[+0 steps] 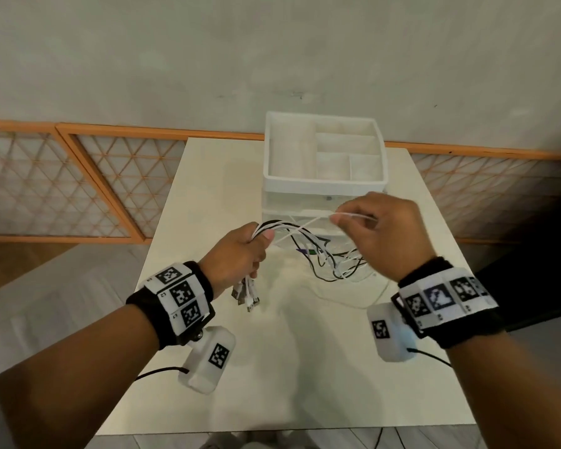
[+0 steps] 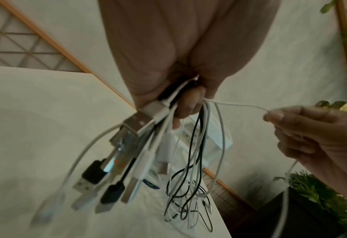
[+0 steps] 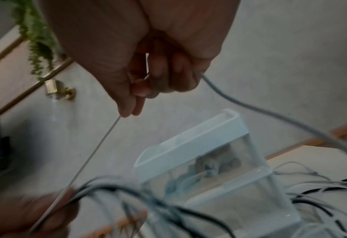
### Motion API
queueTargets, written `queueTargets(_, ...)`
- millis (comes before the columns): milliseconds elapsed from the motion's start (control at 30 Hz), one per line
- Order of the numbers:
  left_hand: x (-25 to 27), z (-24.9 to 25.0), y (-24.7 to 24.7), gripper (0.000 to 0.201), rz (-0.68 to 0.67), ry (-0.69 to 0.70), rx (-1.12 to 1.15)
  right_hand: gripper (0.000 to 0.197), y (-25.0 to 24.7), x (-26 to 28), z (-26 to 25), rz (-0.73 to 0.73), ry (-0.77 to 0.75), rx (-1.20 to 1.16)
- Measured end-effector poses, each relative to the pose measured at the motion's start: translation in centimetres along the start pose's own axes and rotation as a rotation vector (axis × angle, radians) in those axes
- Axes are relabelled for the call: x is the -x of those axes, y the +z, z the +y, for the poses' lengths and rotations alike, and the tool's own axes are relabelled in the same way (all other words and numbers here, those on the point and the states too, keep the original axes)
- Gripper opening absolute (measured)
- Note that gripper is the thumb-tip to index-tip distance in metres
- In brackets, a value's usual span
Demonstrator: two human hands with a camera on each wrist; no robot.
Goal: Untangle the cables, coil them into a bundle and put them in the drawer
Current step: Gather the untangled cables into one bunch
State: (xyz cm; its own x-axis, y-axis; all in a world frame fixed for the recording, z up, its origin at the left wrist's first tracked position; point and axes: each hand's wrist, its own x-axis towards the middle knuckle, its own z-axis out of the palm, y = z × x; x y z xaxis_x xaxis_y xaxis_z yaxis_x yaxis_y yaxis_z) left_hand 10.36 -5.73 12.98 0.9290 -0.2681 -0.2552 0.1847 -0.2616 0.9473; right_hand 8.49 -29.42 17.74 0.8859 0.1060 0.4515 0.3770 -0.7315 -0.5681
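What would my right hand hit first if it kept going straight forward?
Probably the drawer unit: your right hand, pinching a white cable, points toward its clear front just ahead. Depth is unclear.

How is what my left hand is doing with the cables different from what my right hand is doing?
The left hand grips a whole bunch of cables in its fist, black and white together, while the right hand pinches just one white cable between thumb and fingers. The left hand sits lower with plug ends dangling below it; the right is raised in front of the drawer unit. Both hold cables above the table.
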Motion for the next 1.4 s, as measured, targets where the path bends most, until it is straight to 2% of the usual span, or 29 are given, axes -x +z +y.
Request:
queueTargets(100,0.1,0.3,-1.3,0.032,0.071,-0.014,0.06,0.01,-2.3,-0.6,3.3,-0.005,0.227,0.044)
queueTargets(233,0.3,0.6,-3.1,0.04,0.062,0.017,0.095,0.022,-3.5,-0.1,8.5,-0.181,0.594,0.287)
queueTargets(267,0.3,0.6,-3.4,0.039,0.057,0.025,0.074,0.027,-3.6,0.0,9.3,-0.227,0.65,0.363)
queueTargets(333,0.3,0.6,-3.8,0.031,0.054,0.019,-0.008,0.055,-3.9,-0.1,10.2,-0.317,0.723,0.508)
queueTargets(400,0.2,0.5,-3.8,0.034,0.049,0.012,-0.114,0.073,-4.6,-1.1,10.5,-0.315,0.8,0.556)
queueTargets(433,0.1,0.4,-3.8,0.038,0.043,0.012,-0.165,0.071,-4.9,-1.6,10.9,-0.286,0.81,0.57)
queueTargets(500,0.0,0.1,-3.6,0.043,0.028,0.009,-0.24,0.049,-5.7,-2.9,11.5,-0.206,0.801,0.544)
queueTargets(600,-0.1,-0.3,-3.4,0.045,0.02,-0.021,-0.309,0.021,-6.4,-4.5,12.5,0.004,0.849,0.21)
queueTargets(633,-0.1,-0.5,-3.4,0.047,0.019,-0.036,-0.336,0.02,-6.6,-4.9,12.3,0.1,0.893,0.098)
queueTargets(700,0.0,-1.0,-3.4,0.048,0.016,-0.085,-0.386,0.037,-6.9,-5.6,12.3,0.235,0.969,-0.112)
queueTargets(733,0.1,-1.3,-3.5,0.046,0.016,-0.114,-0.399,0.049,-7.0,-6.1,12.5,0.233,0.979,-0.142)
queueTargets(767,0.1,-1.6,-3.5,0.044,0.02,-0.14,-0.398,0.06,-7.0,-6.4,12.4,0.17,0.969,-0.077)
queueTargets(833,0.2,-1.9,-3.6,0.045,0.054,-0.166,-0.361,0.071,-6.7,-6.6,12.3,-0.029,0.914,0.245)
queueTargets(900,0.1,-1.9,-3.6,0.048,0.107,-0.167,-0.308,0.07,-5.7,-6.4,12.5,-0.181,0.832,0.435)
queueTargets(1033,-0.3,-1.3,-3.4,0.051,0.146,-0.149,-0.296,0.053,-4.1,-5.0,13.6,-0.301,0.793,0.475)
queueTargets(1167,-0.8,-0.6,-2.9,0.051,0.16,-0.129,-0.316,0.054,-4.1,-5.1,14.8,-0.34,0.811,0.423)
queueTargets(1267,-1.0,-0.4,-2.6,0.051,0.173,-0.127,-0.317,0.047,-4.8,-5.6,14.7,-0.369,0.786,0.371)
queueTargets(1333,-1.2,-0.5,-2.4,0.051,0.177,-0.138,-0.305,0.039,-5.2,-6.1,15.0,-0.316,0.783,0.272)
queueTargets(1400,-1.2,-0.8,-2.4,0.051,0.169,-0.158,-0.27,0.029,-5.1,-6.5,15.5,-0.178,0.826,0.137)
